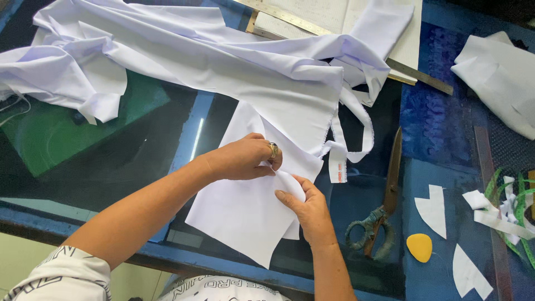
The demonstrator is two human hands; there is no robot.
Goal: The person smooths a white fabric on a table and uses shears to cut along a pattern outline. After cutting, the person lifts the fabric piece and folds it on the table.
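Glass-topped blue desk [423,134] seen from above, strewn with white fabric. At centre frame, two bare hands work a cut white fabric piece [245,212] lying flat near the lower edge. Left hand [245,159], wearing a ring, presses down on the piece with fingers curled closed over its upper edge; right hand [306,209] pinches a curved flap between thumb and fingers, its grip nearly closed. This looks like folding or aligning a small pattern piece; the next move likely calls for steady pressure along the fold. Long scissors [384,206] lie right of centre, yellow tailor's chalk [419,247] lower right, a metal ruler [334,33] along the top.
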